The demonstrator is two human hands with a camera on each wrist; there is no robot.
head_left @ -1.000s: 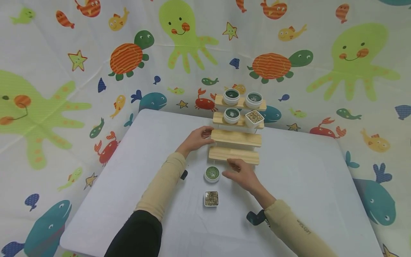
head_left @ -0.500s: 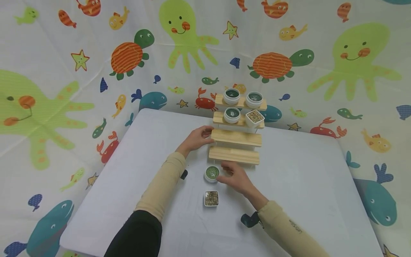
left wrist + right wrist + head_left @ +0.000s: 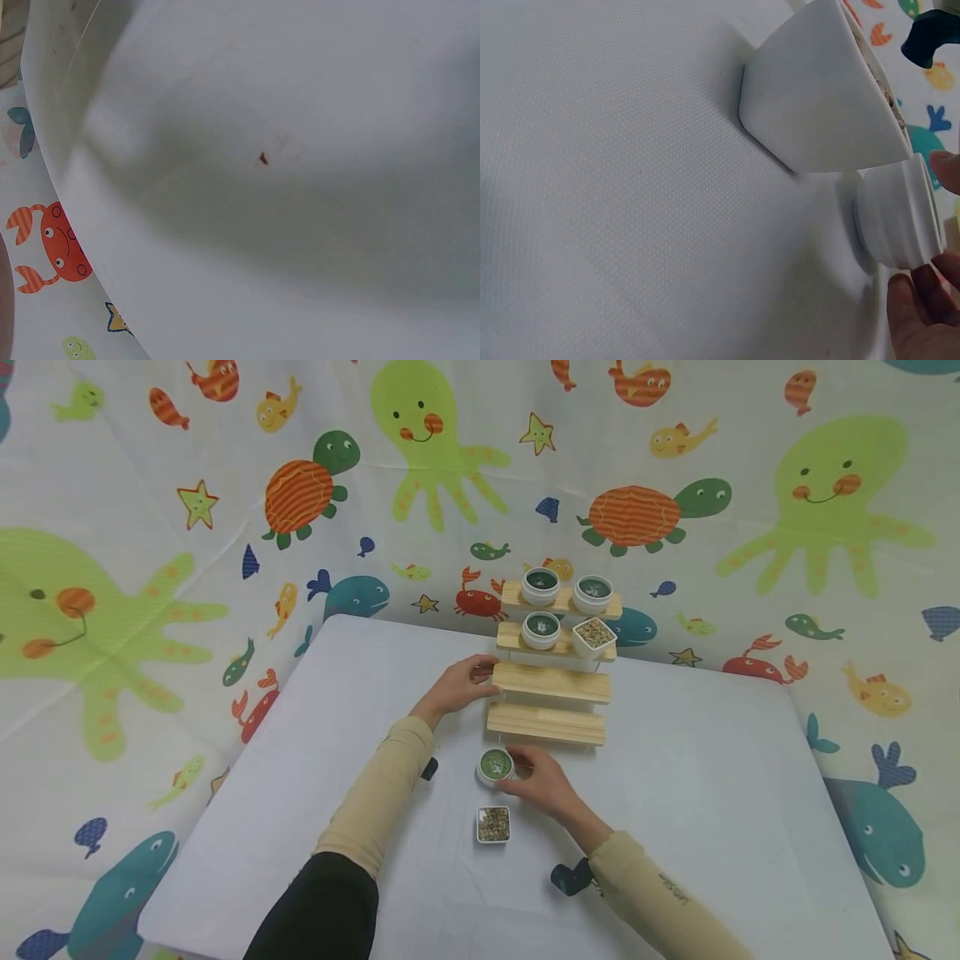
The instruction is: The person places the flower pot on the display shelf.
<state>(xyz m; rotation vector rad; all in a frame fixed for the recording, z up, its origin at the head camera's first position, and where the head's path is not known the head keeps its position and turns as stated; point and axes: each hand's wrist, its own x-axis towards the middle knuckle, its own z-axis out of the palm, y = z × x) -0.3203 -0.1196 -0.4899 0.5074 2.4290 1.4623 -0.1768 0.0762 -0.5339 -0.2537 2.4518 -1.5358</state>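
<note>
My right hand (image 3: 543,783) has thumb and fingers around a small round white pot (image 3: 495,766) with a green top, standing on the table before the stand. In the right wrist view, the thumb is at the pot's (image 3: 895,214) rim and the fingertips are against its side. My left hand (image 3: 456,685) grips the left end of a stepped wooden stand (image 3: 551,682), at its second shelf from the front. The left wrist view mostly shows white table. A square white pot (image 3: 493,825) of brownish grit stands nearer me, behind which the round pot partly hides in the right wrist view.
Three round white pots with dark green tops, among them one (image 3: 541,630) on the second shelf from the back, and a square grit-filled pot (image 3: 594,637) occupy the two back shelves. A patterned sea-animal cloth (image 3: 465,468) hangs behind the white table (image 3: 720,777).
My right hand has moved left from the front shelf's edge to the round pot and closed its fingers around it. The left hand stays at the stand.
</note>
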